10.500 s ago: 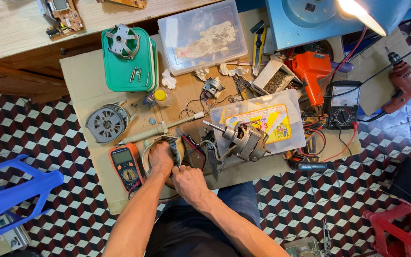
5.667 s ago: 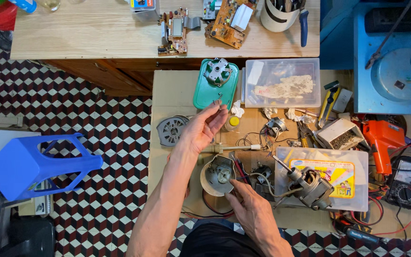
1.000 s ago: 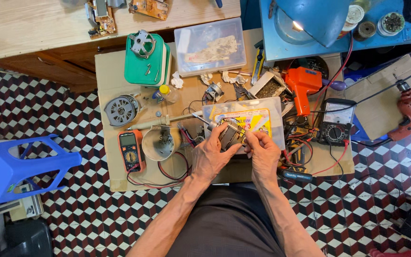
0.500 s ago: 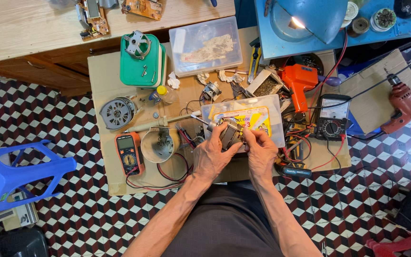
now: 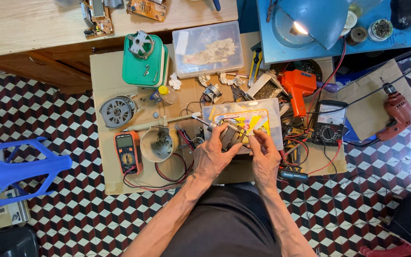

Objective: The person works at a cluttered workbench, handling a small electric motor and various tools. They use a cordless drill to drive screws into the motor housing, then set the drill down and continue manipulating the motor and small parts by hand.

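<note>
- Left hand [image 5: 213, 156] is wrapped around a small electric motor [image 5: 230, 134], fingers curled over its metal body, so it's clearly grasping that. The motor sits just below the middle of the view, right above the person's lap.
- Right hand [image 5: 265, 153] is at 3 o'clock from the motor, fingertips [image 5: 254, 135] pinched in at the motor's right side. Looks like it's gripping a wire or small part there, but it's too tiny to say which.
- Directly behind the motor, at 12 o'clock from the hands, there's a clear plastic box with a yellow label [image 5: 248, 121] lying flat on the cardboard work surface [image 5: 105, 76].
- At 9 o'clock from the left hand: a round metal motor housing [image 5: 157, 144], open side up, and further out an orange digital multimeter [image 5: 127, 151] with its red and black leads looping toward 6 o'clock.
- At 10 o'clock, well apart from the hands, a grey fan-like rotor disc [image 5: 116, 111]; above that a green plastic case [image 5: 144, 62] with a small metal part sitting on top.
- At 12 o'clock, a clear lidded container [image 5: 209, 47] with something pale inside.
- At 2 o'clock, an orange heat gun-looking tool [image 5: 298, 88], and near 3 o'clock a black analog meter [image 5: 329, 128] tangled in wires.
- Far out at 3 o'clock a red power drill [image 5: 398, 112] rests on another cardboard piece.
- Blue desk lamp [image 5: 310, 21] is lit at 1 o'clock; blue plastic stool [image 5: 10, 171] at 9 o'clock on the checkered floor [image 5: 48, 114].
</note>
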